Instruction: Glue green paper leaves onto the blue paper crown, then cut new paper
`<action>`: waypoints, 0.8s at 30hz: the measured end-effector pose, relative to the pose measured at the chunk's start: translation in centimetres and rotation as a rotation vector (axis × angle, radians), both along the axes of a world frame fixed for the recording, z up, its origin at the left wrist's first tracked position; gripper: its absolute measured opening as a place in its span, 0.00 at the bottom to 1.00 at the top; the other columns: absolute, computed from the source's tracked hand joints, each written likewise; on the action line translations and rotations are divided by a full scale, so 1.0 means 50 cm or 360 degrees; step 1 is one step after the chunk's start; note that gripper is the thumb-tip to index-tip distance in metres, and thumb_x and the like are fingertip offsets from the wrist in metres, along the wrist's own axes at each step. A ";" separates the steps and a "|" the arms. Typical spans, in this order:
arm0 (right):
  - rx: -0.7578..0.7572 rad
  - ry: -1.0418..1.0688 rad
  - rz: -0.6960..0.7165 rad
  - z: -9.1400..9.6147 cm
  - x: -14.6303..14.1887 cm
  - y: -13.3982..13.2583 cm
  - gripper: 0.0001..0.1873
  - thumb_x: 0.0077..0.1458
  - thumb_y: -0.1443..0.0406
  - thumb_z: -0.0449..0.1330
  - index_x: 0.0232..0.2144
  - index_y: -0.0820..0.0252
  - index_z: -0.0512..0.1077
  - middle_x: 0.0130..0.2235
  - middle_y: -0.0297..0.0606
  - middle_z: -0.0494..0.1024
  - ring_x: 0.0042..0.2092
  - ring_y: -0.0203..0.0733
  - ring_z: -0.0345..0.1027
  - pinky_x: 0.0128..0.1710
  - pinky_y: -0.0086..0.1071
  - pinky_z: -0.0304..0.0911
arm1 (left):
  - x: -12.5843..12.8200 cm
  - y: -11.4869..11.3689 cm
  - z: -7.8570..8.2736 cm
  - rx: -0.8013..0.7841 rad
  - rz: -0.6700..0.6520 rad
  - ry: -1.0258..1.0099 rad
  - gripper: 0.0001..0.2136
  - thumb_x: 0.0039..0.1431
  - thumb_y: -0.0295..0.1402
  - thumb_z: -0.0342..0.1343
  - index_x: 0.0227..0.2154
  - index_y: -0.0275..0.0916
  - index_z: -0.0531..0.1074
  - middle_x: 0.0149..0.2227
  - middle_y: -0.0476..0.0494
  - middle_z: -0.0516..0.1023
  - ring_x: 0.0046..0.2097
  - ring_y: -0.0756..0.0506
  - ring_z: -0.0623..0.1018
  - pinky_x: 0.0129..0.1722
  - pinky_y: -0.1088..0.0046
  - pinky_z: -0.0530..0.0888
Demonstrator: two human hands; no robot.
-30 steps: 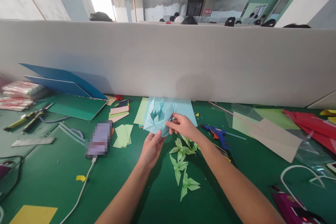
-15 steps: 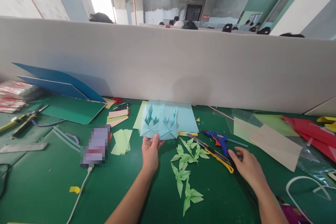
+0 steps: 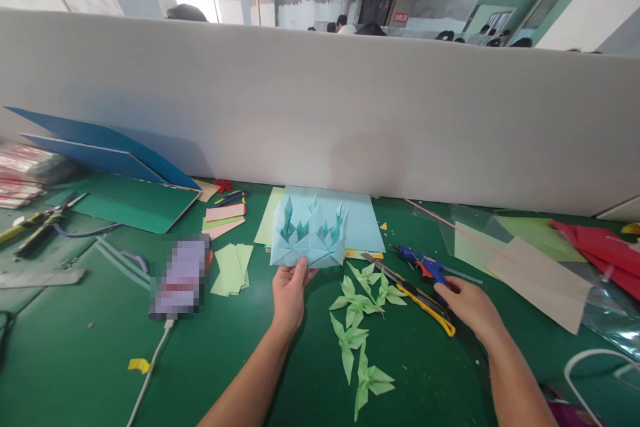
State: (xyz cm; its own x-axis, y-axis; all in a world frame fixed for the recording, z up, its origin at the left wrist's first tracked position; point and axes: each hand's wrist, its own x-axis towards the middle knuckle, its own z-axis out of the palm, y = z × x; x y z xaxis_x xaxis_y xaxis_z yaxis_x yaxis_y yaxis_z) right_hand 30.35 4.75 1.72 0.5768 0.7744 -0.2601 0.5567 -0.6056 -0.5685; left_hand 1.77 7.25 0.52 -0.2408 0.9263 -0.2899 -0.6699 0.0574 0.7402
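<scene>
My left hand (image 3: 289, 297) grips the lower edge of a light-blue folded paper piece (image 3: 307, 250), thumb in front. The piece stands upright with several pointed paper tips along its top. On the right, my right hand (image 3: 467, 303) is closed round the handle end of a blue glue gun (image 3: 423, 263), which lies on the table with its nozzle to the left. A yellow utility knife (image 3: 415, 297) lies just left of the gun. Between my hands, several light-green folded paper flowers (image 3: 355, 300) are spread on the table.
Blue paper sheets (image 3: 367, 227) lie behind the folded piece. Left are green paper slips (image 3: 233, 270), a blurred-out phone (image 3: 181, 277) on a white cable (image 3: 150, 373), pliers (image 3: 47, 223) and blue boards (image 3: 110, 153). Beige paper (image 3: 543, 283) lies right. A pale partition (image 3: 300, 100) closes the back.
My right hand has gone from open fingers beside the glue gun to closed on its handle. My left hand still holds the blue paper piece. The camera view has shifted slightly.
</scene>
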 end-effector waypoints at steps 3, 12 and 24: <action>0.0160 0.0164 -0.0050 0.015 -0.013 -0.017 0.11 0.40 0.58 0.53 0.25 0.57 0.69 0.26 0.39 0.75 0.29 0.47 0.70 0.29 0.34 0.63 | 0.003 -0.004 0.000 -0.0011 -0.0010 -0.0024 0.17 0.29 0.37 0.71 0.24 0.35 0.73 0.27 0.48 0.80 0.32 0.46 0.79 0.38 0.67 0.77; 0.0580 0.1541 0.0606 0.047 -0.156 -0.079 0.18 0.46 0.51 0.62 0.23 0.59 0.65 0.21 0.32 0.68 0.19 0.32 0.58 0.18 0.28 0.57 | 0.003 -0.011 0.002 0.0007 -0.0108 -0.0019 0.17 0.29 0.40 0.71 0.22 0.34 0.76 0.25 0.47 0.80 0.30 0.48 0.79 0.36 0.69 0.77; 0.0841 0.1386 0.0696 0.014 -0.267 -0.082 0.19 0.52 0.50 0.57 0.26 0.60 0.69 0.21 0.33 0.68 0.24 0.36 0.61 0.30 0.32 0.63 | 0.005 -0.014 -0.004 0.0141 -0.0200 -0.0019 0.18 0.35 0.45 0.68 0.22 0.34 0.76 0.27 0.44 0.82 0.33 0.43 0.81 0.42 0.63 0.76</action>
State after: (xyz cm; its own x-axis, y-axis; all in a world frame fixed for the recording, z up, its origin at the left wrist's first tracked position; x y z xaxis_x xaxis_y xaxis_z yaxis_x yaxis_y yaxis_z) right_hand 16.97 0.63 2.42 0.0073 0.9998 -0.0206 -0.0522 -0.0202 -0.9984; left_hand 2.03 6.57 0.33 -0.1187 0.9709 -0.2078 -0.6703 0.0761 0.7382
